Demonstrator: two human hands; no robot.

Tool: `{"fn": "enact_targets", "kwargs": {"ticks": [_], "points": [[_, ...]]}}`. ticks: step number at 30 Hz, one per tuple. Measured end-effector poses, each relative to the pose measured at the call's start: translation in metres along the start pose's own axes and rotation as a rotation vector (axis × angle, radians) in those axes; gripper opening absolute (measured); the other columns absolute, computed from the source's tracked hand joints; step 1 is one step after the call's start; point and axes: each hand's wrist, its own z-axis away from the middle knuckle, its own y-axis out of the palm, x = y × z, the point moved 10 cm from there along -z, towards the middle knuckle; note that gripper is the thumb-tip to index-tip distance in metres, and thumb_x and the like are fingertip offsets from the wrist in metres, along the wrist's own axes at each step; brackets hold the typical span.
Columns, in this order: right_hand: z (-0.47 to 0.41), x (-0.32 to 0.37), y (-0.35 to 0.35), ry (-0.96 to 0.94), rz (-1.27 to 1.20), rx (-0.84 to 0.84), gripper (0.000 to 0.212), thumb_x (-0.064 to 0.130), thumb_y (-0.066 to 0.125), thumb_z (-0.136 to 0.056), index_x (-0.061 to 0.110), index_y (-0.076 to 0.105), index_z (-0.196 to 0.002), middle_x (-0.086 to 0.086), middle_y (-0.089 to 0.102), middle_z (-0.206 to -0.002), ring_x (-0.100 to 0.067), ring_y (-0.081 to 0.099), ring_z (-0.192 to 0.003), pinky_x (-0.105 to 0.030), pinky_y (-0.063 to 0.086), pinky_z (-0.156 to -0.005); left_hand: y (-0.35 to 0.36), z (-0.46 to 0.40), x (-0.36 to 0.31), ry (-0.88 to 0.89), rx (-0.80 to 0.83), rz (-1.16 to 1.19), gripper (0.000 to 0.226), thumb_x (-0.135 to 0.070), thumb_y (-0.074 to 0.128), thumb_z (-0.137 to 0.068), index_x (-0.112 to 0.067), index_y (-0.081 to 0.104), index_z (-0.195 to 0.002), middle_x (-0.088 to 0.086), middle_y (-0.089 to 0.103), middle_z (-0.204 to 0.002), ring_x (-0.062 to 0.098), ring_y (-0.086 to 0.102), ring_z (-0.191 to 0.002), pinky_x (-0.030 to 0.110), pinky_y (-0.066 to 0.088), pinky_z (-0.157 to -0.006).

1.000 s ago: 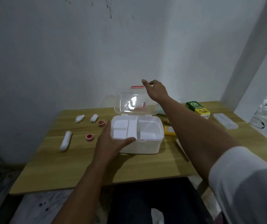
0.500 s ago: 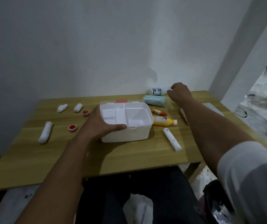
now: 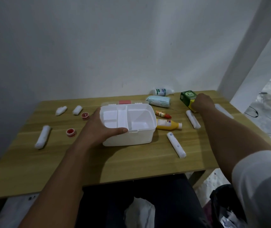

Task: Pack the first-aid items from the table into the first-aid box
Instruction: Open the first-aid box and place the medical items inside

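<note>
We count one open white first-aid box mid-table, five gauze rolls, two red tape rolls, three bottles right of the box, our left hand gripping the box's near-left rim, our right hand closed around a green carton far right of it

A wooden table stands against a plain pale wall in dim light.

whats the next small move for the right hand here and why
Probably lift the green box and carry it to the first-aid box. The right hand is already closed around it, the first-aid box is open with empty compartments, and the left hand steadies its near rim.
</note>
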Motion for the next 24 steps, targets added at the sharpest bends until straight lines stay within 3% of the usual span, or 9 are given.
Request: {"fn": "enact_targets", "kwargs": {"ticks": [5,7,10,13,16,20,24], "points": [[0.022,0.017,-0.055,-0.059,-0.228,-0.046,0.035,0.010,0.078,-0.076,-0.004,0.060,-0.104,-0.026,0.069,-0.112,-0.040,0.069,-0.100,-0.040,0.057,-0.073,-0.002,0.004,-0.002,-0.009,-0.005,-0.002,0.108,-0.055,0.094,-0.056,-0.034,0.039,-0.146,-0.021,0.046,-0.126,0.005,0.046,-0.112,0.017,0.038,-0.069],[0.036,0.039,-0.073,-0.116,-0.341,0.009,0.045,0.010,0.086,-0.074,-0.006,0.066,-0.111,-0.025,0.069,-0.110,-0.036,0.070,-0.094,-0.047,0.063,-0.078,-0.003,0.010,-0.004,-0.010,-0.018,-0.004,0.108,-0.056,0.094,-0.057,-0.033,0.039,-0.148,-0.020,0.045,-0.126,0.006,0.045,-0.113,0.020,0.039,-0.070],[0.067,0.088,-0.086,-0.300,-0.397,0.167,0.054,0.006,0.088,-0.076,-0.001,0.068,-0.126,-0.020,0.068,-0.117,-0.032,0.067,-0.100,-0.050,0.063,-0.084,-0.004,0.013,-0.006,-0.016,-0.031,-0.014,0.107,-0.056,0.093,-0.059,-0.030,0.041,-0.149,-0.020,0.045,-0.126,0.007,0.045,-0.114,0.029,0.042,-0.081],[0.112,0.134,-0.084,-0.497,-0.294,0.347,0.055,0.003,0.086,-0.079,0.007,0.069,-0.130,-0.013,0.070,-0.121,-0.027,0.068,-0.108,-0.045,0.064,-0.085,-0.006,0.018,-0.012,-0.011,-0.032,-0.007,0.102,-0.056,0.094,-0.058,-0.031,0.046,-0.144,-0.019,0.049,-0.123,0.007,0.048,-0.112,0.031,0.044,-0.081],[0.144,0.160,-0.075,-0.616,-0.006,0.413,0.061,0.008,0.088,-0.077,0.012,0.067,-0.134,-0.007,0.069,-0.118,-0.026,0.069,-0.104,-0.042,0.065,-0.083,-0.005,0.021,-0.016,-0.010,-0.019,0.008,0.097,-0.053,0.095,-0.058,-0.032,0.049,-0.141,-0.021,0.052,-0.120,0.006,0.051,-0.111,0.021,0.041,-0.071],[0.172,0.185,-0.060,-0.733,0.300,0.318,0.040,0.014,0.090,-0.072,0.013,0.077,-0.110,-0.005,0.070,-0.098,-0.027,0.067,-0.094,-0.035,0.058,-0.075,-0.005,0.022,-0.016,-0.017,-0.027,0.025,0.097,-0.048,0.095,-0.062,-0.028,0.047,-0.143,-0.018,0.052,-0.122,0.005,0.049,-0.108,0.017,0.038,-0.068],[0.187,0.207,-0.040,-0.813,0.340,0.219,0.052,0.020,0.090,-0.073,0.008,0.075,-0.121,-0.011,0.073,-0.115,-0.028,0.067,-0.102,-0.036,0.056,-0.083,-0.003,0.020,-0.010,-0.048,-0.026,0.016,0.105,-0.054,0.095,-0.058,-0.028,0.043,-0.146,-0.009,0.055,-0.140,0.008,0.048,-0.112,0.029,0.044,-0.078]]}}
